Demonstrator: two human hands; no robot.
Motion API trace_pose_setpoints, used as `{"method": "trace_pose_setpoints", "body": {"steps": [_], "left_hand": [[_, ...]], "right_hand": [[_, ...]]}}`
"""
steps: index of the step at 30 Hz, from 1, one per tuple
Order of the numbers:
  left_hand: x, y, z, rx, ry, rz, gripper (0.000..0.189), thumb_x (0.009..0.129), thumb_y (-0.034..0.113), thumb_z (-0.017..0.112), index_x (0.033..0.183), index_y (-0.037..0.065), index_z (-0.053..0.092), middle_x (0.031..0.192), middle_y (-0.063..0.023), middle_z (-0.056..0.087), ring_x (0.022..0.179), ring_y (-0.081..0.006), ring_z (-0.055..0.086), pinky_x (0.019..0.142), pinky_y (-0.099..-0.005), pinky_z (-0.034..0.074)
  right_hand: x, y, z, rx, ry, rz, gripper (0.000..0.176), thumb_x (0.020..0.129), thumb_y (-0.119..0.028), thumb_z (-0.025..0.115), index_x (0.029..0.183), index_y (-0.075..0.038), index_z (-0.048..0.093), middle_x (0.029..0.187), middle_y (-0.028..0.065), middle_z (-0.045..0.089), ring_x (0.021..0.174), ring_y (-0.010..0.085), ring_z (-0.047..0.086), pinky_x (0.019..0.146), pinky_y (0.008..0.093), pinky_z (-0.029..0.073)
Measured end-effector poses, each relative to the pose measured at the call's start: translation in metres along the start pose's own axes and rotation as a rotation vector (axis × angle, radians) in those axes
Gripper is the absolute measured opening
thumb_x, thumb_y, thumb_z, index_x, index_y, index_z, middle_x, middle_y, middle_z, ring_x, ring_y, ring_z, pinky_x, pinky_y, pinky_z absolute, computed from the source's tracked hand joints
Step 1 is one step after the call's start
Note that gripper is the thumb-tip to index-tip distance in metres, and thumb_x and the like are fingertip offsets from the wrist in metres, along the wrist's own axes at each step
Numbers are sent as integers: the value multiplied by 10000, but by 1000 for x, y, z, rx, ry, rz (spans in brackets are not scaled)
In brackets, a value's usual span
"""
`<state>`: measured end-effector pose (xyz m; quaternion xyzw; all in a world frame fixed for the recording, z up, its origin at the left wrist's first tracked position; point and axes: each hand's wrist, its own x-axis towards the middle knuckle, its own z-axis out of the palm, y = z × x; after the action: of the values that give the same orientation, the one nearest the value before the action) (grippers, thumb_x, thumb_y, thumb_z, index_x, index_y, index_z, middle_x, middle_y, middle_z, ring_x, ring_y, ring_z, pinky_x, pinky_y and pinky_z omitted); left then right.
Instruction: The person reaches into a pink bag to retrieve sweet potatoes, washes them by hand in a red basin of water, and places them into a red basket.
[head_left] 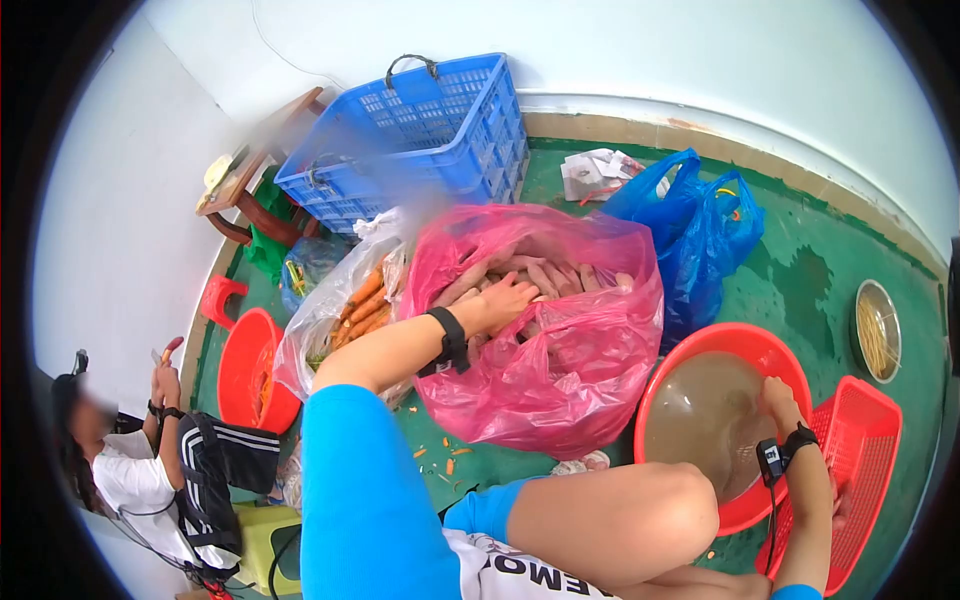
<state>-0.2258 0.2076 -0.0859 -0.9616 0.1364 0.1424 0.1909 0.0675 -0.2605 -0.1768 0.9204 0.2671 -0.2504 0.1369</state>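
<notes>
My left hand [503, 303] lay inside the pink bag [560, 422], its fingers over pinkish tubers [562, 280]; whether they gripped 1, I could not tell. The bag's mouth gaped, presumably to admit the hand. At 4 o'clock from it, my right hand [776, 395] hung at the inner wall of 1 red basin [742, 338] of murky water [700, 420], probably set there for easy reach; its fingers' hold was unclear. At 9 o'clock, 1 clear bag [302, 350] contained carrots [368, 305].

Pink bag [540, 400] glossy, bowl [893, 327] prob. metal
</notes>
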Motion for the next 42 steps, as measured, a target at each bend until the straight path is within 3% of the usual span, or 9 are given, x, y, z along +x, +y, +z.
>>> {"method": "trace_pose_setpoints", "body": {"steps": [7, 9, 11, 16, 19, 29, 31, 37, 42], "left_hand": [[2, 4, -14, -216, -80, 57, 914, 408, 149, 746, 1235, 93, 363, 1240, -112, 294, 1050, -300, 397, 841, -385, 412], [9, 5, 19, -297, 21, -29, 817, 443, 153, 718, 1195, 80, 410, 1220, -102, 309, 1046, -289, 389, 834, -389, 414], [10, 11, 9, 112, -46, -8, 721, 503, 144, 674, 1174, 65, 425, 1189, -102, 334, 1017, -292, 398, 787, -365, 447], [11, 18, 20, -40, 175, -67, 289, 700, 96, 493, 965, 0, 556, 1111, -74, 369, 922, -223, 443, 580, -342, 515], [-2, 22, 18, 8, 382, -88, 285, 702, 106, 499, 958, -6, 559, 1122, -66, 360, 943, -237, 434, 572, -344, 513], [-8, 25, 7, -274, 356, -298, 276, 702, 88, 489, 968, 29, 536, 1100, -78, 388, 1012, -319, 402, 720, -376, 487], [-20, 28, -42, -287, 191, -225, 270, 703, 111, 493, 968, 80, 530, 1029, -69, 418, 975, -318, 416, 694, -382, 495], [-36, 21, -76, -63, 289, -140, 204, 599, 156, 582, 778, 59, 576, 917, -46, 461, 1018, -292, 415, 656, -349, 504], [-66, 3, -154, -25, 123, -379, 295, 483, 203, 679, 725, 49, 612, 877, -42, 501, 916, -261, 469, 674, -344, 504]], "right_hand": [[-2, -6, -4, -9, 48, -20, 221, 700, -108, 545, 881, -1, 610, 934, 188, 594, 882, 309, 580, 755, 379, 478], [1, -4, 0, 5, 75, -22, 221, 705, -112, 536, 882, -1, 610, 930, 187, 595, 879, 308, 581, 755, 379, 478], [3, -4, 3, 4, 96, -31, 225, 712, -119, 524, 883, -2, 610, 928, 187, 596, 876, 308, 583, 756, 380, 477], [-10, -16, -13, -9, 50, -9, 240, 725, -148, 502, 890, -15, 613, 939, 186, 594, 878, 310, 583, 760, 385, 474], [-4, -6, -4, 13, 99, -4, 274, 716, -182, 491, 874, 6, 612, 913, 201, 595, 868, 325, 581, 755, 394, 473], [-16, 15, 18, -2, 42, 22, 277, 736, -194, 469, 874, -7, 620, 924, 195, 595, 874, 326, 580, 754, 393, 474], [-17, 17, 25, 21, 54, 49, 275, 729, -202, 486, 871, -9, 621, 919, 191, 598, 867, 320, 584, 749, 390, 478], [-19, 7, 12, -31, -2, 36, 271, 695, -181, 551, 901, -17, 615, 961, 177, 592, 902, 293, 581, 771, 370, 475], [-26, -13, -12, -42, -24, 11, 271, 707, -188, 555, 912, -20, 609, 959, 161, 597, 905, 284, 583, 770, 365, 477]]}}
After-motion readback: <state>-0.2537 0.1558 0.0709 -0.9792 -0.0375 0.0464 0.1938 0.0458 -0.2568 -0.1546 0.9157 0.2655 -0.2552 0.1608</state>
